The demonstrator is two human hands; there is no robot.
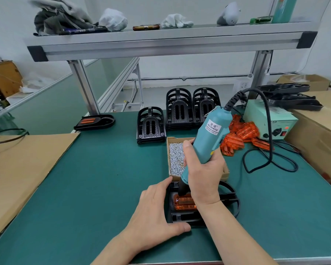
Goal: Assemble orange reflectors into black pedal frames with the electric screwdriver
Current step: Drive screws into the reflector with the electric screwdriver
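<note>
The green surface point(103, 178) fills most of what I see from here, running from a flat sheet of cardboard point(17, 169) on the left to a large cardboard box point(317, 134) on the right. An aluminium shelf point(161, 41) crosses above the far edge, carrying cloths, white gloves and a few small items. Under its right post sits a pale green power unit point(269, 121), with a black cable point(269, 142) looping from the surface up to the tool.

At the back of the surface stand stacks of empty frames point(191, 109), and well to their left lies a finished pedal point(94, 122) with orange strips already in it.

Near the front edge lies the black pedal frame point(227, 199), flat on the surface. The left hand point(155, 213) clasps its left end, fingers laid along the far corner and thumb pressed against the near edge. The right hand point(203, 173) is wrapped round the teal electric screwdriver point(208, 140), which tilts back to the right with its dark tip down on the frame.

Just behind the frame is an open cardboard tray of silver screws point(175, 157). A pile of loose orange reflectors point(241, 134) lies between the tray and the power unit. One orange reflector point(183, 203) sits seated in the frame, directly under the tip of the screwdriver.
</note>
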